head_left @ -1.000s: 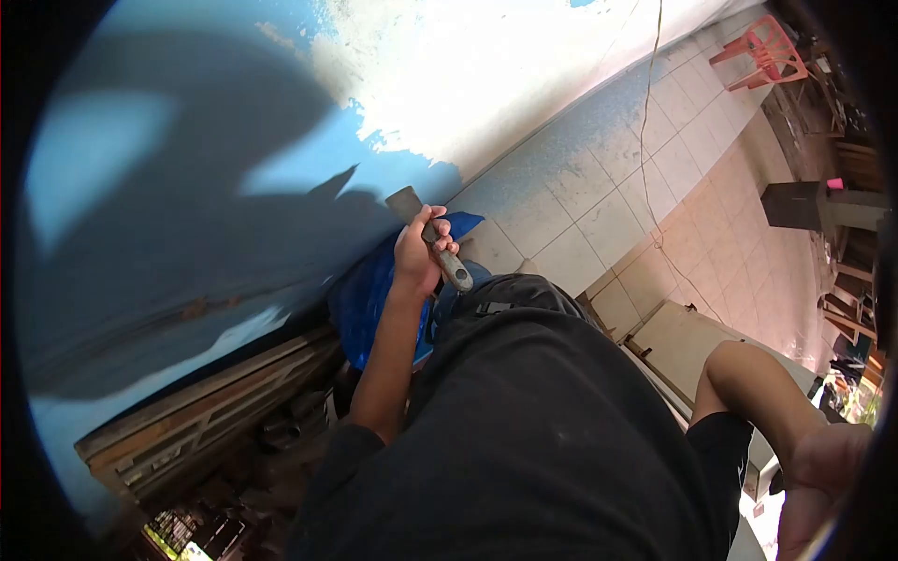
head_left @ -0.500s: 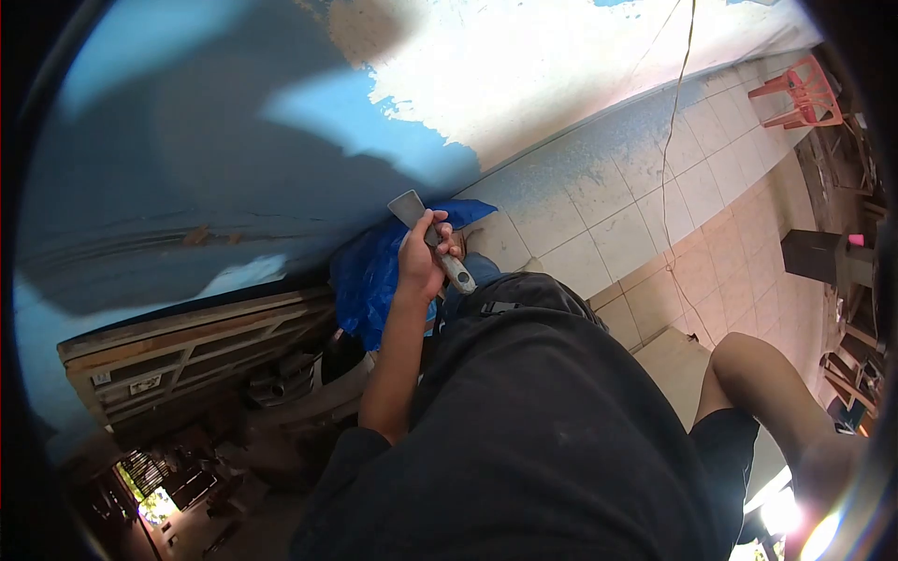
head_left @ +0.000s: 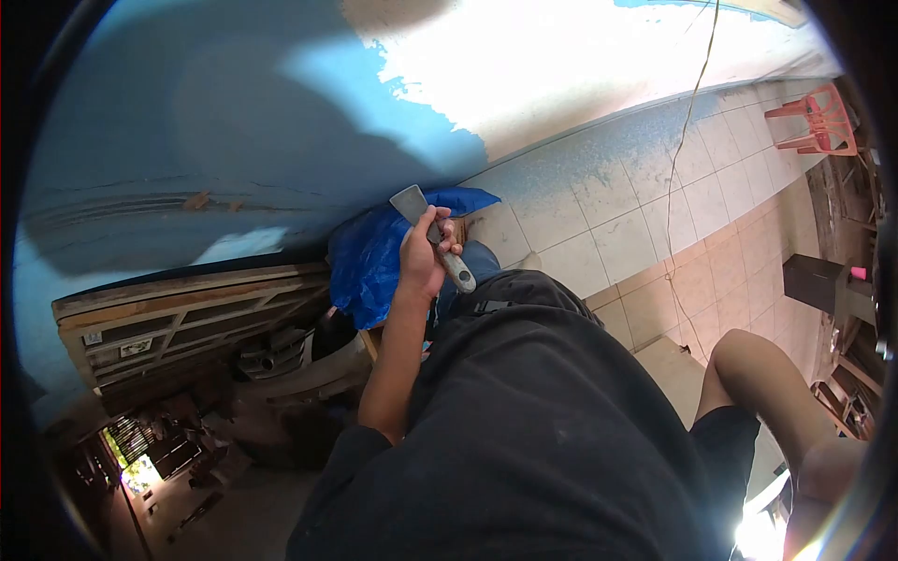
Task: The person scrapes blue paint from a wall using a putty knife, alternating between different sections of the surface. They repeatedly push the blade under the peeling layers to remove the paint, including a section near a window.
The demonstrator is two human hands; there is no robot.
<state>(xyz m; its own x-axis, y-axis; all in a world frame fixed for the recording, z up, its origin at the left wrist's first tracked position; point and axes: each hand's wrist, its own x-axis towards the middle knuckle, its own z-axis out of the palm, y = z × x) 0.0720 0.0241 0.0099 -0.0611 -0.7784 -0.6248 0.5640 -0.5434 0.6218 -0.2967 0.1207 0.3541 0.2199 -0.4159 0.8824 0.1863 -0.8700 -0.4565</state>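
Note:
My left hand (head_left: 428, 251) is closed around the worn handle of a putty knife (head_left: 456, 272). Its flat, wide metal blade points up and left toward the blue wall (head_left: 187, 103), apart from it. The thumb lies along the tool near the base of the blade. Behind this hand is a crumpled blue plastic sheet (head_left: 360, 266) by the foot of the wall. My right arm bends back toward the camera at the right edge. What seems to be my right hand (head_left: 832, 475) is blurred and cut off there, its fingers hidden.
Blue paint has come off a large pale patch of wall (head_left: 524, 70). A wooden frame with panes (head_left: 187, 323) leans at the left. A thin cable (head_left: 675, 178) runs down across the tiled floor (head_left: 599, 206). A red plastic chair (head_left: 823, 122) stands at the far right.
The view has shifted slightly, so the chair and cable appear farther right. My left hand keeps hold of the putty knife in nearly the same place.

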